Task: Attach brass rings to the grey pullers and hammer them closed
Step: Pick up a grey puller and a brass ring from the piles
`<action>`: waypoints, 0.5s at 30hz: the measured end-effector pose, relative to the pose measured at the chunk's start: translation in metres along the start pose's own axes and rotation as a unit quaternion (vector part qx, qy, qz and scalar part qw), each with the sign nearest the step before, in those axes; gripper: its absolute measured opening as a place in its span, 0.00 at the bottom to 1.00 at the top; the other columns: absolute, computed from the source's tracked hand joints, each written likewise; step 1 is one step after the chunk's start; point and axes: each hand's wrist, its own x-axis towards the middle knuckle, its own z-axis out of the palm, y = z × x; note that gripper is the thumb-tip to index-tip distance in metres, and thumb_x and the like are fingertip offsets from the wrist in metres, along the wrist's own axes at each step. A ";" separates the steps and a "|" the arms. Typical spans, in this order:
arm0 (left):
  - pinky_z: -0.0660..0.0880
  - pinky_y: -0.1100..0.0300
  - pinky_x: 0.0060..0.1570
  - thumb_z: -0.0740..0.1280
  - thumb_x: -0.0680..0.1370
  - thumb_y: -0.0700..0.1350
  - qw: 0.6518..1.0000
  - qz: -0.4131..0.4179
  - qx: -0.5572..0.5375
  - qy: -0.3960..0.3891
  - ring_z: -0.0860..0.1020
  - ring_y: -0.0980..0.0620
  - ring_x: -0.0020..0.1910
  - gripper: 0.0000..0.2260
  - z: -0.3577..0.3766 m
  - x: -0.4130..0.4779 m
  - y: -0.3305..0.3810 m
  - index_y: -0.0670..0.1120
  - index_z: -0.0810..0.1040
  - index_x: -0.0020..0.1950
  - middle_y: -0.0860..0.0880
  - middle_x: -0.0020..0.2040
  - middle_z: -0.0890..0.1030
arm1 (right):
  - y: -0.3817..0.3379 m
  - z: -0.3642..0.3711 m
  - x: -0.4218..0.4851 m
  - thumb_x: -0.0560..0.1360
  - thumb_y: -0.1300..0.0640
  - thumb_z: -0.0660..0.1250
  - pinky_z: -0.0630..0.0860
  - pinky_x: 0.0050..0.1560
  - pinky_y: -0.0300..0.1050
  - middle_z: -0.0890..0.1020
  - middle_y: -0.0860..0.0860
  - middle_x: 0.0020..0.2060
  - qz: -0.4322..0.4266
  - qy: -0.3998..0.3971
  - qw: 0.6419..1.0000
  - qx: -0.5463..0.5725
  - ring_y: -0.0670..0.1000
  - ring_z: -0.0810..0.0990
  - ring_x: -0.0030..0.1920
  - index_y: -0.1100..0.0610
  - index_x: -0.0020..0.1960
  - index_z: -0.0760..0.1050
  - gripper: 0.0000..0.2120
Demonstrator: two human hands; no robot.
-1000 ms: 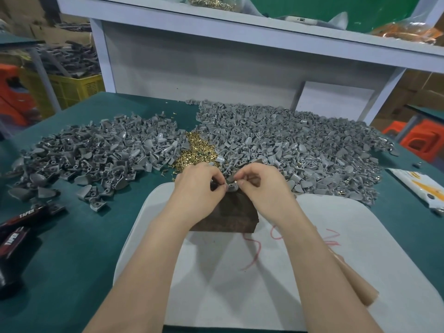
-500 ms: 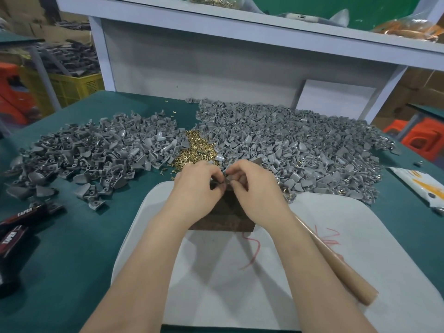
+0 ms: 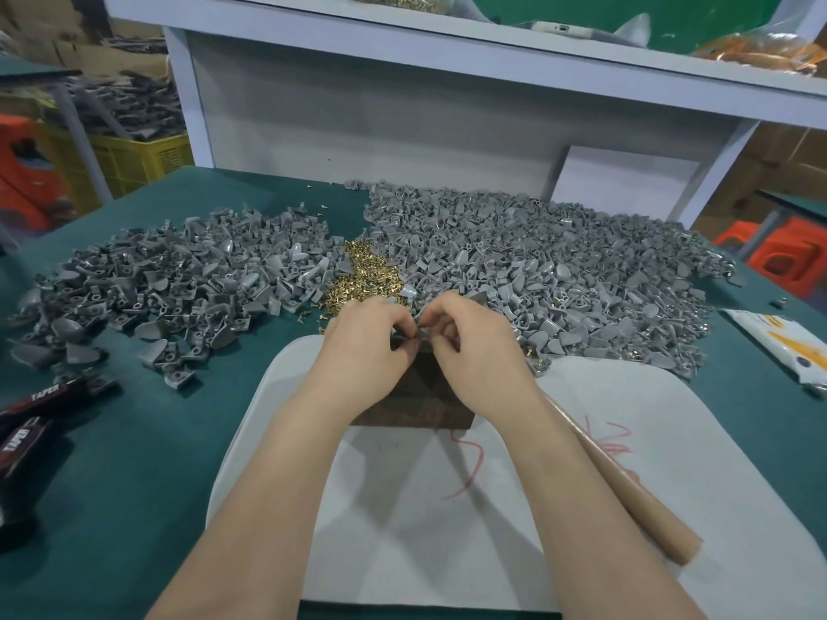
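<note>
A dark green cloth-covered table (image 3: 134, 463) fills most of the view, with a white-painted shelf unit (image 3: 402, 105) standing along its far edge. A white board with rounded corners (image 3: 671, 440), marked with red scribbles, lies at the near middle of the table.

Beyond the board spread two heaps of grey plastic pullers. The wide right heap (image 3: 559, 270) reaches down to the board's far right corner, and the flatter left heap (image 3: 170, 279) lies on the bare cloth. Between them sits a narrow pile of small brass rings (image 3: 362, 279), touching both heaps.

A long, pale, round wooden handle (image 3: 635, 498) slants across the right side of the board. Its upper end is hidden under the right wrist, so whether it is gripped cannot be told. A dark brown wooden block (image 3: 416, 400) rests on the far edge of the board, partly covered by both hands.

The left hand (image 3: 362, 346) and the right hand (image 3: 474, 351) meet above the block, fingers curled. Together they pinch one small grey plastic puller (image 3: 423, 326) between their fingertips — whether a ring is on it cannot be made out.

Black packs printed TAPER (image 3: 40, 396) lie at the table's left edge, and a white and orange packet (image 3: 783, 342) at the right.
</note>
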 end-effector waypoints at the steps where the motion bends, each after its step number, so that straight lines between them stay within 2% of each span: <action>1: 0.70 0.48 0.57 0.68 0.76 0.45 1.000 0.000 0.000 0.000 0.73 0.45 0.54 0.03 0.000 0.000 0.000 0.48 0.80 0.46 0.50 0.49 0.76 | -0.001 -0.001 0.000 0.74 0.68 0.61 0.66 0.40 0.33 0.71 0.39 0.34 -0.005 -0.003 1.000 -0.010 0.41 0.71 0.36 0.57 0.49 0.76 0.10; 4: 0.70 0.48 0.56 0.68 0.76 0.45 1.000 0.001 0.001 -0.001 0.73 0.44 0.54 0.02 0.000 0.000 0.000 0.47 0.80 0.46 0.49 0.49 0.76 | -0.004 -0.002 0.002 0.75 0.67 0.60 0.69 0.43 0.39 0.71 0.42 0.34 -0.015 -0.015 0.999 -0.029 0.46 0.71 0.39 0.58 0.49 0.76 0.09; 7: 0.70 0.48 0.56 0.68 0.76 0.44 1.000 0.003 0.005 -0.002 0.73 0.44 0.54 0.03 0.000 0.001 -0.001 0.47 0.80 0.46 0.50 0.48 0.76 | -0.002 -0.001 0.003 0.74 0.67 0.60 0.72 0.45 0.44 0.73 0.46 0.36 -0.017 -0.019 0.999 -0.030 0.48 0.72 0.41 0.59 0.50 0.76 0.09; 12: 0.69 0.49 0.57 0.68 0.76 0.46 1.000 -0.001 0.003 0.004 0.72 0.46 0.54 0.02 0.000 -0.001 0.000 0.51 0.79 0.43 0.53 0.45 0.74 | 0.008 -0.001 0.001 0.73 0.67 0.65 0.73 0.49 0.35 0.78 0.43 0.40 0.044 -0.008 0.997 0.059 0.40 0.75 0.40 0.55 0.53 0.76 0.12; 15: 0.69 0.49 0.57 0.68 0.76 0.47 1.000 -0.002 0.001 0.005 0.72 0.46 0.54 0.04 0.000 -0.001 0.001 0.53 0.77 0.41 0.53 0.45 0.75 | 0.013 -0.005 0.002 0.73 0.68 0.65 0.74 0.51 0.34 0.81 0.47 0.44 0.071 -0.005 0.992 0.106 0.41 0.78 0.45 0.51 0.49 0.76 0.13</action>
